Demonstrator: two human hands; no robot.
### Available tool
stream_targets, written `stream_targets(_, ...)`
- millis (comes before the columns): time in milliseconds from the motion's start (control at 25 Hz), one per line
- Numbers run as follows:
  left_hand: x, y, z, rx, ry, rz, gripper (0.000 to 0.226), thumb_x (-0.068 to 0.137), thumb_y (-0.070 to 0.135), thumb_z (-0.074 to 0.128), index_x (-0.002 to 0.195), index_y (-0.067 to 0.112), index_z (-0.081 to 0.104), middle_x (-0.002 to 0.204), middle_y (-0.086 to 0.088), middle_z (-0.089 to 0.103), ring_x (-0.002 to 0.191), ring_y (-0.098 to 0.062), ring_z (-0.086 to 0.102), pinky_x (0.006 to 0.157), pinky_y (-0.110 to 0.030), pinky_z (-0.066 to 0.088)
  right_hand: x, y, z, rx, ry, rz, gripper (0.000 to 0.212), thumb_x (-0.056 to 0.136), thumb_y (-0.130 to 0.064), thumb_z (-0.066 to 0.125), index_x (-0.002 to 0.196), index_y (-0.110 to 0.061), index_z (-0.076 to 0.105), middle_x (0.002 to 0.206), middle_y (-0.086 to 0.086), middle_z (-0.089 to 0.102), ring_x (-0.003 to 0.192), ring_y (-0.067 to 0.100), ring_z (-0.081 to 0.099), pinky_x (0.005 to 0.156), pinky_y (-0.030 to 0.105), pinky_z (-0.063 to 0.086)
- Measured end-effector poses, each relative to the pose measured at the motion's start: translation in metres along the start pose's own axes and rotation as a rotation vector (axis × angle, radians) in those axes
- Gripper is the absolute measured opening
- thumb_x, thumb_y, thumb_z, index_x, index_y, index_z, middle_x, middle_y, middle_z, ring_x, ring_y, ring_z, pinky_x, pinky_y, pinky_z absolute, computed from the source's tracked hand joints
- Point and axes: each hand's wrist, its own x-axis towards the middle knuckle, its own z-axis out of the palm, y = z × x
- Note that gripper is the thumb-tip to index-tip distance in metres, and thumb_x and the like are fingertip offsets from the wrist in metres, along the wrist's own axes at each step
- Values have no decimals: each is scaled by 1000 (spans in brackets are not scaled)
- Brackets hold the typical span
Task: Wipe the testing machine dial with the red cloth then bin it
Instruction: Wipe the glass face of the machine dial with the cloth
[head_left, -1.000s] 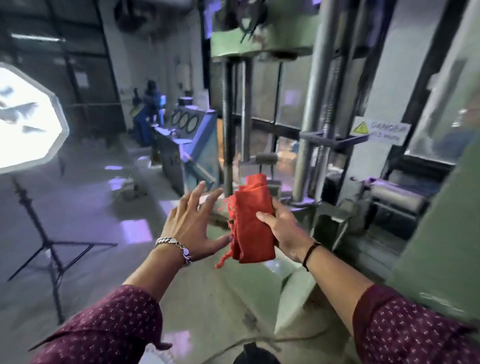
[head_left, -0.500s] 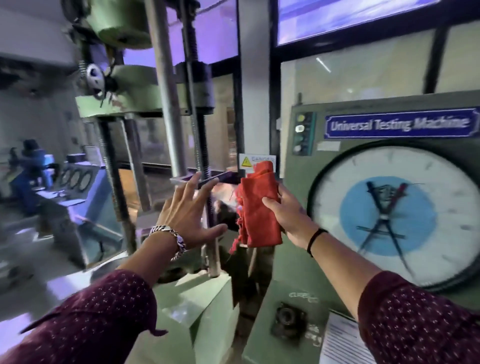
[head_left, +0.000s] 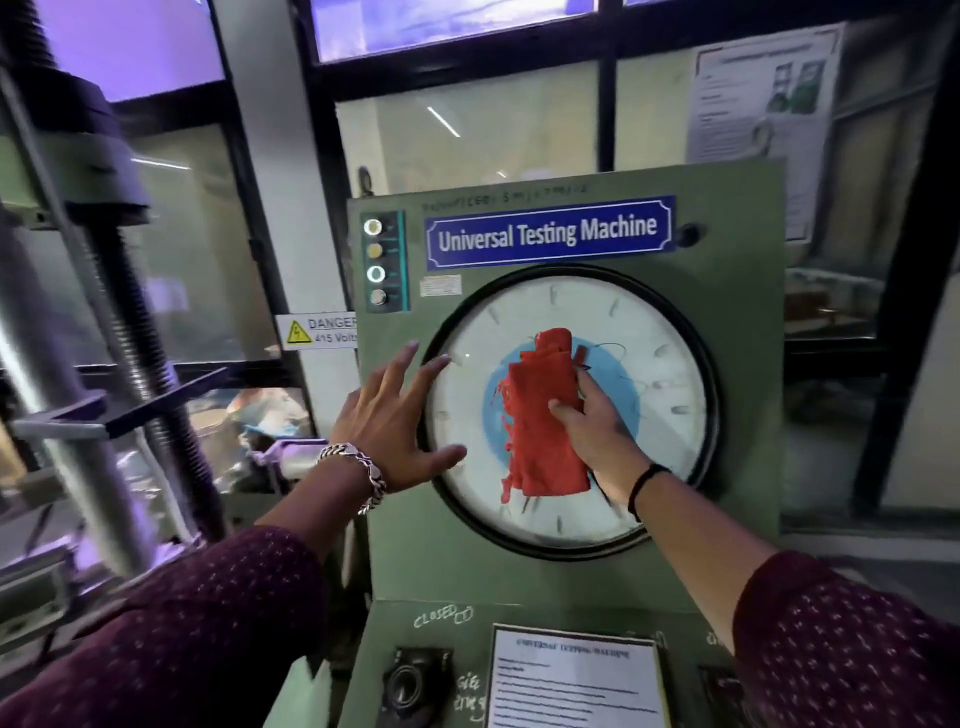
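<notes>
A big round dial (head_left: 660, 364) with a white face, blue centre and black rim fills the front of the green Universal Testing Machine (head_left: 737, 218). My right hand (head_left: 597, 426) grips a folded red cloth (head_left: 545, 426) and holds it against the dial's centre, hiding the needles. My left hand (head_left: 395, 415) is spread open at the dial's left rim, fingertips over the glass edge, holding nothing. No bin is in view.
Left of the machine stand steel columns and a threaded screw (head_left: 130, 291) of the load frame. A danger sign (head_left: 317, 330) sits by the cabinet. Below the dial, a sloped console carries a black knob (head_left: 410, 680) and an instruction sheet (head_left: 571, 680).
The view swung right from the workshop floor to face the machine. Both hands moved onto the dial, and the red cloth now sits over its centre.
</notes>
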Motion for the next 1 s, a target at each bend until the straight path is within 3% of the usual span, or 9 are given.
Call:
stream_targets(120, 45, 1, 43, -55, -52, 82, 119, 68, 80, 72, 169, 45, 20, 181, -1, 10, 157, -37, 27, 118, -59, 41, 24, 18, -29, -56, 188, -19, 48, 112, -14, 59, 154, -38, 59, 124, -4, 82, 117, 29, 79, 106, 50, 64)
stream_targets(240, 89, 0, 78, -60, -57, 163, 120, 69, 81, 72, 170, 44, 18, 182, -2, 7, 163, -35, 19, 125, -57, 35, 46, 28, -52, -164, 456, -105, 56, 109, -11, 58, 157, -40, 56, 117, -28, 79, 105, 4, 78, 98, 37, 60)
stream_targets(360, 146, -1, 115, -32, -55, 229, 125, 64, 86, 64, 169, 46, 10, 184, 1, -3, 167, -32, 9, 132, -57, 21, 78, 36, -73, -440, 736, -244, 79, 105, -10, 54, 169, -53, 34, 156, -17, 69, 126, 15, 73, 101, 29, 50)
stream_targets(440, 180, -3, 139, 65, -60, 235, 136, 60, 91, 67, 171, 45, 4, 183, 3, -16, 168, -30, -2, 134, -58, 8, 110, 47, -75, -731, 685, -295, 87, 104, -6, 51, 176, -45, 22, 178, -4, 46, 153, 26, 55, 118, 42, 49)
stream_targets(520, 206, -7, 166, 188, -56, 255, 154, 53, 92, 75, 173, 40, -4, 181, -3, -26, 167, -34, -15, 132, -65, -2, 150, 62, -57, -1094, 511, -173, 83, 108, -17, 49, 180, -34, 10, 190, 4, 13, 172, 42, 23, 134, 64, 29)
stream_targets(600, 217, -12, 192, 257, -14, 295, 172, 39, 93, 81, 175, 33, -5, 181, -12, -24, 165, -44, -18, 127, -74, -9, 165, 93, -40, -1206, 492, -162, 78, 112, -36, 46, 179, -35, 6, 190, 7, -3, 174, 48, 1, 137, 70, 7)
stream_targets(760, 229, -19, 222, 214, 98, 358, 189, 16, 97, 80, 176, 30, 3, 183, -16, -10, 166, -48, -10, 124, -76, -14, 146, 163, -59, -1243, 573, -440, 75, 109, -64, 40, 176, -41, 16, 189, 6, 11, 172, 49, 12, 133, 78, 14)
stream_targets(880, 230, -18, 222, 211, 101, 356, 189, 18, 99, 79, 176, 31, 0, 183, -15, -13, 165, -48, -11, 124, -79, -8, 186, 121, -45, -1080, 779, -296, 78, 107, -70, 40, 177, -40, 23, 189, 10, 17, 170, 54, 15, 130, 80, 14)
stream_targets(1000, 226, -16, 221, 248, 73, 323, 188, 21, 101, 76, 175, 32, -7, 182, -15, -19, 165, -49, -13, 123, -82, -1, 182, 125, -26, -1172, 637, -381, 81, 105, -74, 40, 178, -45, 18, 191, 2, 6, 174, 49, -1, 134, 74, 0)
